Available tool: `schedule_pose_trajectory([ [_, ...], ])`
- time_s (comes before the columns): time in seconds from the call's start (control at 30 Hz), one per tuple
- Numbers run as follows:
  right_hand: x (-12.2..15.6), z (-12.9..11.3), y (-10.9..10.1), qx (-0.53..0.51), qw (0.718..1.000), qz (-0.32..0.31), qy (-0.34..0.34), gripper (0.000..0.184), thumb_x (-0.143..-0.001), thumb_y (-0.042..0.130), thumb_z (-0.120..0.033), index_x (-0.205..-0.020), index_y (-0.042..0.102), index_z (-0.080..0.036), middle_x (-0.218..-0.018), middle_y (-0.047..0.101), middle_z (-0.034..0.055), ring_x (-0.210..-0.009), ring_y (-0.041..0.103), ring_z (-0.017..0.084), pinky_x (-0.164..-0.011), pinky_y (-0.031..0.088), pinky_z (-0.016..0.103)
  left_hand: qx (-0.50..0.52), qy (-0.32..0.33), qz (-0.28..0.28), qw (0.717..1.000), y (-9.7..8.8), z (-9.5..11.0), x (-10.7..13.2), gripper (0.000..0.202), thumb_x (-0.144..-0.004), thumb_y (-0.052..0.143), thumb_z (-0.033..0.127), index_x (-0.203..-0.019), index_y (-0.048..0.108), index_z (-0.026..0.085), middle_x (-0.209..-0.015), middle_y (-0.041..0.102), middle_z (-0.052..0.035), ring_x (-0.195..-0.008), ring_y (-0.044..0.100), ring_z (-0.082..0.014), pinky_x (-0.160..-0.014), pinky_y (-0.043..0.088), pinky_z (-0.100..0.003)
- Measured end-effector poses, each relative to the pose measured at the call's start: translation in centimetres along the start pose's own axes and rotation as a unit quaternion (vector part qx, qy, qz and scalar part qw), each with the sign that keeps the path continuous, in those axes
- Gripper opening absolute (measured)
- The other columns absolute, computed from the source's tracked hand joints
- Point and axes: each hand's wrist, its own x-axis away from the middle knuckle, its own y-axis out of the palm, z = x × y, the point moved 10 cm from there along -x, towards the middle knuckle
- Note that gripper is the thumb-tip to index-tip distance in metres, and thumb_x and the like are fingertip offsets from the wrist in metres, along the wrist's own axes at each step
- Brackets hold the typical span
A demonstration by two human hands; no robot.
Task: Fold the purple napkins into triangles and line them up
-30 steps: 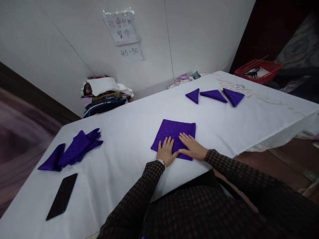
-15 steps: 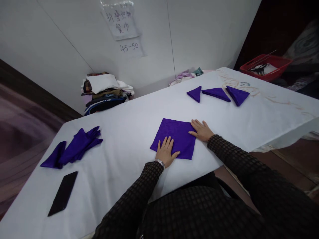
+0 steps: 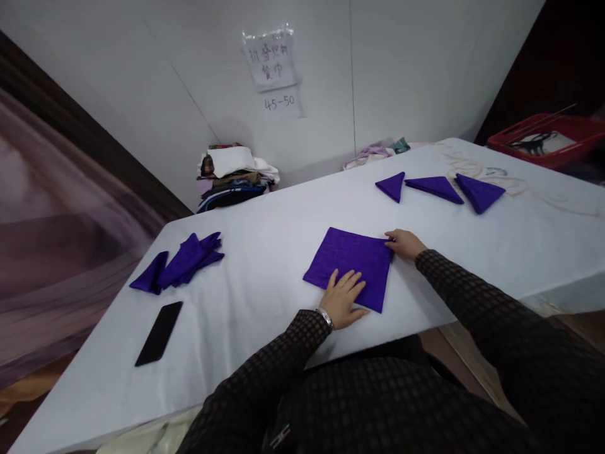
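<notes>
A purple cloth napkin (image 3: 347, 255), folded to a square, lies flat on the white-covered table (image 3: 265, 265) in front of me. My left hand (image 3: 344, 299) rests palm down on its near edge, fingers stretched and spread. At the napkin's far right corner, my right hand (image 3: 404, 243) pinches the cloth between thumb and fingers. Beyond it to the right lie three purple napkins folded into triangles: a small one (image 3: 392, 186), a long one (image 3: 435, 188) and a wider one (image 3: 479, 192).
To the left lie crumpled purple napkins (image 3: 184, 261) and a black phone-like slab (image 3: 159, 333). Stacked clothes (image 3: 235, 180) stand against the wall behind the table. A red basket (image 3: 548, 142) holding scissors sits at the far right. Handwritten paper signs (image 3: 271, 66) hang on the wall.
My right hand has gone from lying flat with spread fingers to pinching the napkin's corner. My left hand stays on the napkin, slid slightly along its near edge. The view has turned left.
</notes>
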Motion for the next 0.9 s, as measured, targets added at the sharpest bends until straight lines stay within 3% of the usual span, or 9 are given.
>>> schedule_pose_trajectory([
  [0.2, -1.7, 0.0, 0.0, 0.028, 0.997, -0.063, 0.033, 0.036, -0.078, 0.062, -0.022, -0.11, 0.069, -0.008, -0.104, 0.071, 0.0168, -0.098, 0.064, 0.028, -0.08, 0.047, 0.033, -0.029, 0.016, -0.002, 0.999, 0.4, 1.2, -0.2, 0.025, -0.09, 0.048, 0.026, -0.11, 0.063, 0.022, -0.115, 0.064, -0.0056, -0.113, 0.053, -0.0208, -0.109, 0.033, -0.042],
  [0.33, -0.9, 0.0, -0.3, 0.03, 0.994, -0.096, 0.044, 0.019, -0.078, 0.062, -0.02, -0.091, 0.073, -0.011, -0.093, 0.072, 0.0152, -0.089, 0.065, 0.026, -0.072, 0.045, 0.032, -0.071, 0.019, 0.016, 0.997, 0.0, 0.1, 0.2, 0.023, -0.092, 0.043, 0.017, -0.098, 0.065, 0.023, -0.106, 0.067, -0.0034, -0.104, 0.056, -0.0193, -0.103, 0.038, -0.039],
  [0.4, 0.8, -0.6, 0.0, 0.023, 0.992, -0.118, 0.041, 0.013, -0.079, 0.06, -0.02, -0.08, 0.072, -0.014, -0.082, 0.072, 0.0122, -0.08, 0.064, 0.024, -0.067, 0.043, 0.031, -0.079, 0.007, 0.028, 0.996, -0.8, -1.8, 0.8, 0.023, -0.091, 0.044, 0.015, -0.095, 0.065, 0.023, -0.105, 0.067, -0.0035, -0.104, 0.057, -0.0195, -0.104, 0.037, -0.04],
  [0.5, 4.6, -2.7, 1.2, -0.005, 0.988, -0.154, 0.02, 0.014, -0.079, 0.058, -0.022, -0.069, 0.067, -0.018, -0.066, 0.068, 0.0069, -0.066, 0.062, 0.02, -0.059, 0.04, 0.029, -0.081, -0.032, 0.041, 0.995, -2.5, -6.3, 2.0, 0.022, -0.089, 0.046, 0.011, -0.091, 0.066, 0.021, -0.105, 0.068, -0.007, -0.106, 0.057, -0.0229, -0.104, 0.036, -0.047],
  [0.6, 8.7, -5.6, 3.1, -0.061, 0.978, -0.2, -0.004, 0.018, -0.081, 0.054, -0.025, -0.066, 0.062, -0.019, -0.058, 0.064, 0.0033, -0.058, 0.059, 0.017, -0.055, 0.038, 0.027, -0.076, -0.123, 0.06, 0.988, -4.5, -11.5, 3.4, 0.024, -0.084, 0.049, 0.007, -0.093, 0.066, 0.021, -0.112, 0.068, -0.0076, -0.11, 0.057, -0.0255, -0.104, 0.035, -0.053],
  [0.67, 10.6, -6.7, 3.8, -0.098, 0.971, -0.219, -0.008, 0.021, -0.084, 0.05, -0.027, -0.068, 0.061, -0.019, -0.057, 0.064, 0.0029, -0.056, 0.059, 0.016, -0.055, 0.038, 0.027, -0.063, -0.163, 0.074, 0.982, -5.2, -13.2, 4.1, 0.03, -0.08, 0.048, 0.003, -0.097, 0.066, 0.021, -0.115, 0.068, -0.0068, -0.112, 0.057, -0.0244, -0.103, 0.038, -0.051],
  [0.73, 11.2, -7.0, 3.1, -0.073, 0.978, -0.194, -0.011, 0.024, -0.086, 0.049, -0.031, -0.071, 0.062, -0.019, -0.064, 0.066, 0.0056, -0.061, 0.061, 0.018, -0.057, 0.039, 0.028, -0.043, -0.169, 0.094, 0.98, -5.4, -12.8, 4.5, 0.035, -0.078, 0.047, 0.002, -0.102, 0.066, 0.02, -0.117, 0.067, -0.007, -0.112, 0.057, -0.0232, -0.102, 0.041, -0.047],
  [0.83, 10.7, -7.1, 0.6, -0.007, 0.994, -0.105, -0.025, 0.027, -0.089, 0.047, -0.035, -0.08, 0.065, -0.018, -0.076, 0.069, 0.0099, -0.072, 0.063, 0.023, -0.062, 0.042, 0.031, -0.007, -0.14, 0.111, 0.984, -4.6, -9.9, 4.6, 0.031, -0.084, 0.048, 0.011, -0.109, 0.065, 0.018, -0.122, 0.065, -0.0073, -0.115, 0.056, -0.0224, -0.103, 0.041, -0.045],
  [0.9, 10.2, -8.5, -0.6, -0.027, 0.995, -0.065, -0.067, 0.029, -0.091, 0.045, -0.036, -0.09, 0.067, -0.018, -0.083, 0.07, 0.0102, -0.076, 0.064, 0.024, -0.066, 0.045, 0.033, 0.007, -0.121, 0.098, 0.988, -3.5, -7.9, 4.4, 0.029, -0.089, 0.049, 0.021, -0.114, 0.063, 0.018, -0.129, 0.062, -0.0078, -0.122, 0.052, -0.0234, -0.107, 0.038, -0.046],
])
